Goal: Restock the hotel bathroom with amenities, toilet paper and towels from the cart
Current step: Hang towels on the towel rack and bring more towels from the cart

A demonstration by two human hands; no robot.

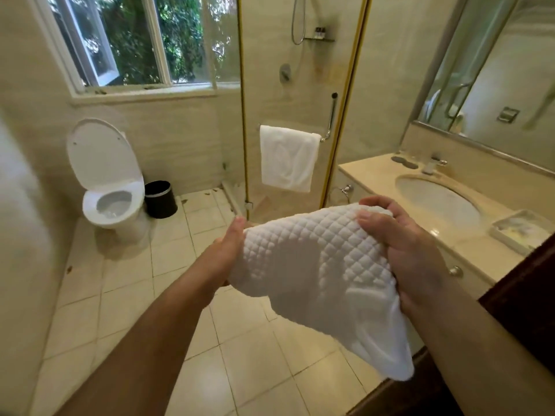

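quilted towel (315, 265): white, diamond pattern | toilet (105, 181): white | bin (160, 199): black

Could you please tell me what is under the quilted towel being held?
Beneath the quilted towel, the left hand holds its edge: the thumb shows, the fingers are covered. The floor tiles below it are also partly hidden.

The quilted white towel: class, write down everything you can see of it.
The quilted white towel is soft-looking cloth with a diamond pattern, smoother toward its lower end. It hangs in the air above the tiled floor, its lower right end drooping. The right grip bunches its upper right edge, fingers curled round it; the left grip holds its left edge, fingers hidden beneath.
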